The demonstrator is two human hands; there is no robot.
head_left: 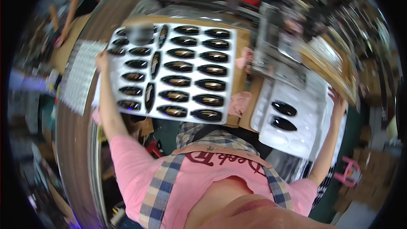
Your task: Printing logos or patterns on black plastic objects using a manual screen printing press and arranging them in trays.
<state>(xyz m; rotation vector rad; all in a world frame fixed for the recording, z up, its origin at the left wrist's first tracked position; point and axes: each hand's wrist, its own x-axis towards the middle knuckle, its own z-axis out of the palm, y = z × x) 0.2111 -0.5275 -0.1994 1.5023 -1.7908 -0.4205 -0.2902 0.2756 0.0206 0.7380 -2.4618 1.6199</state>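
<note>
My left hand (101,61) is at the left edge of a large white plastic tray (163,65), its fingers closed at that rim. In this tray lie rows of glossy black, pointed-oval pieces (178,66) with gold-brown marks on them. Out to the right, my right hand (338,101) grips the lower edge of a wood-coloured frame (352,85), which stands tilted. Below the frame lies a second white tray (305,138) with two plain black oval pieces, one of them this piece (284,124). Motion blur hides the fingertips of both hands.
Another white moulded tray (79,78) lies on the wood-grain table at the left. Metal printing equipment (271,55) stands between the frame and the marked pieces. Pink cloths (240,103) lie between the trays. A pink stool (350,171) and cardboard boxes (369,169) are at the lower right.
</note>
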